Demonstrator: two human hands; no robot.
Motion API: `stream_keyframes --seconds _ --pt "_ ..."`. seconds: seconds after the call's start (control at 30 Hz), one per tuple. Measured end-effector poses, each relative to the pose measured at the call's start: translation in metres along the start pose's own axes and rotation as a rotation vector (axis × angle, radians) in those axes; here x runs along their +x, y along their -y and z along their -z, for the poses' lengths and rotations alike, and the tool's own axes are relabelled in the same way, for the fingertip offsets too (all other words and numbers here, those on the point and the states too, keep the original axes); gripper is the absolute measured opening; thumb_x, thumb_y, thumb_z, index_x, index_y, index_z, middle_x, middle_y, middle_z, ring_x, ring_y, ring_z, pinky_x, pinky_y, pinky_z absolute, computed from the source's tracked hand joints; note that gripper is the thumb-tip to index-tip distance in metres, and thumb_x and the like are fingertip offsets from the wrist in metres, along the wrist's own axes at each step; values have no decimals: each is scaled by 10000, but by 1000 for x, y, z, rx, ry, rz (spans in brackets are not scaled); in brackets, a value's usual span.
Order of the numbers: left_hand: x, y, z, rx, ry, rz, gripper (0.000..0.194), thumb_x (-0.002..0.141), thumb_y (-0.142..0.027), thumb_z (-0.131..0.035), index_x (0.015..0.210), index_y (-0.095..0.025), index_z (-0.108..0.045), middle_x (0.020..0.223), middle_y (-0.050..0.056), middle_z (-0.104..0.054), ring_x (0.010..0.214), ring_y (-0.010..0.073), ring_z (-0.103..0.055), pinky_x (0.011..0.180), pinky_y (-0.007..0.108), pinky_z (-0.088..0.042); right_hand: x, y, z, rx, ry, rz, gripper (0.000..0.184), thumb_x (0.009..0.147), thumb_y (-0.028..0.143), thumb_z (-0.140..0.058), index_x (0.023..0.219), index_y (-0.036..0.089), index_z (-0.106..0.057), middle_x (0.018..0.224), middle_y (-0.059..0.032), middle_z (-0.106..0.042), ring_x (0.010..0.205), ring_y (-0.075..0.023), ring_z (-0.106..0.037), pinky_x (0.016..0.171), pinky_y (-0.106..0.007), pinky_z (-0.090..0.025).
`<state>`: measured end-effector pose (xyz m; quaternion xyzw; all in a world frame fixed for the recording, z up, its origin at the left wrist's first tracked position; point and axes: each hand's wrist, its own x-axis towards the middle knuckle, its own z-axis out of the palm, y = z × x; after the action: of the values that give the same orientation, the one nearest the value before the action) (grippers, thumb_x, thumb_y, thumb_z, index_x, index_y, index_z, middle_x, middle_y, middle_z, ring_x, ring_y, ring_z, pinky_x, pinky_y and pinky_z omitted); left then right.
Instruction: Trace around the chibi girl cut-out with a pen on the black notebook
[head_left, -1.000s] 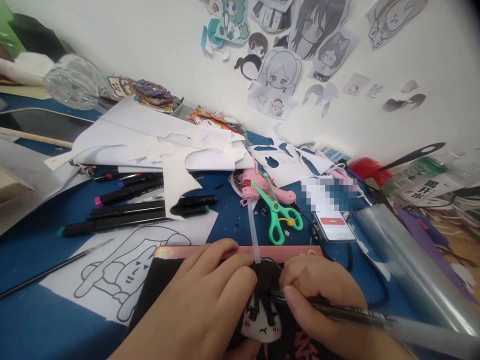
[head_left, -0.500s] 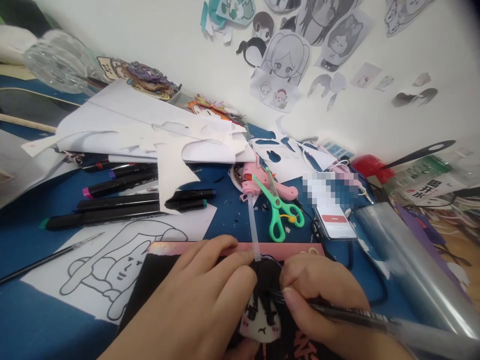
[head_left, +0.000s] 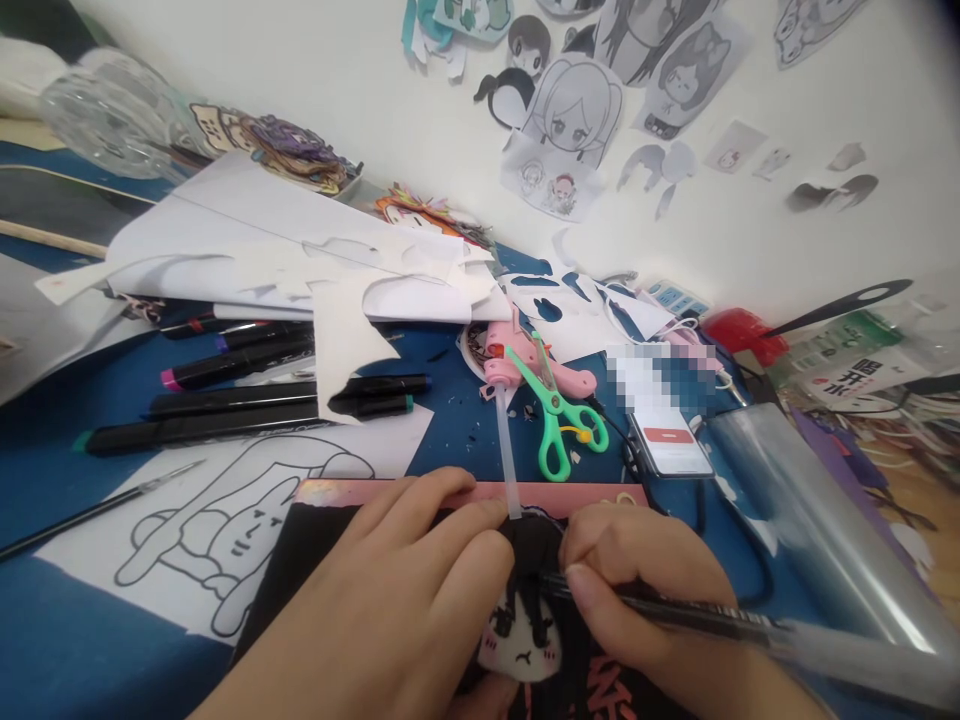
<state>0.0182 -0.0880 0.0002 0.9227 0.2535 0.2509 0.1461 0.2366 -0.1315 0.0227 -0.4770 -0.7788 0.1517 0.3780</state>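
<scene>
My right hand (head_left: 637,580) is closed round a black pen (head_left: 705,615), its tip at the dark hair of a small character cutout (head_left: 523,640). That cutout has a pale face, pink cheeks and black hair. Bent over its left side, my left hand (head_left: 420,580) pins it with the fingers, and a fingertip shows at its lower edge. Beneath both hands lies a black board with a pink edge (head_left: 337,491) and pink lettering. A translucent glue stick (head_left: 508,455) reaches from a pink glue gun (head_left: 510,355) to the board's top edge.
Green scissors (head_left: 555,405) lie against the glue gun, with a phone (head_left: 670,430) to their right. Several black markers (head_left: 247,425), a line drawing (head_left: 247,530) and cut paper (head_left: 345,280) are on the left. A clear film roll (head_left: 832,520) lies at right.
Almost nothing differs. The view has shifted very slightly; both hands, the pen and the cutout keep nearly the same places.
</scene>
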Motion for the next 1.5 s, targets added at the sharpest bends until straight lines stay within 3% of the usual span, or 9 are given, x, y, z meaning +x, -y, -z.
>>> stream_keyframes --seconds 0.17,0.33,0.47,0.57,1.13,1.5 --pt "-2 3 -3 -4 -53 -39 188 818 -160 -557 981 -249 -591 1144 18 -780 1177 298 -656 1061 443 -555 1 0 0 -38 -1 2 345 897 75 -550 629 244 -415 540 37 -629 456 -100 -557 447 -206 -430" --pt "-2 4 -6 -21 -18 -13 146 865 -196 -601 999 -252 -604 1157 19 -782 1200 300 -658 1096 449 -541 -1 -2 2 0 29 -55 360 930 106 -586 618 237 -463 569 24 -640 483 -109 -564 463 -216 -443" --pt "-3 6 -12 -34 -79 -9 66 888 -282 -657 930 -264 -609 1091 12 -792 1152 299 -674 1078 449 -553 -3 -2 1 50 3 -80 353 914 104 -619 621 237 -475 566 30 -632 480 -114 -568 470 -219 -442" --pt "-4 6 -11 -50 -51 -5 58 907 -296 -620 952 -261 -611 1113 24 -785 1163 306 -666 1041 455 -568 -2 0 0 58 -14 -80 357 892 84 -612 614 240 -452 553 35 -627 466 -113 -569 457 -216 -434" --pt "-7 7 -16 -50 -78 -19 144 863 -300 -677 993 -254 -635 1162 35 -782 1177 327 -657 1082 481 -537 -3 -3 2 142 59 -139 395 944 171 -621 593 245 -455 537 24 -596 456 -117 -516 447 -240 -434" --pt "-3 6 -18 -51 -84 -24 164 815 -260 -695 959 -256 -618 1152 24 -789 1159 310 -657 1069 449 -542 1 -1 -1 128 18 -50 353 832 46 -547 638 252 -337 513 52 -579 425 -101 -543 442 -208 -419"
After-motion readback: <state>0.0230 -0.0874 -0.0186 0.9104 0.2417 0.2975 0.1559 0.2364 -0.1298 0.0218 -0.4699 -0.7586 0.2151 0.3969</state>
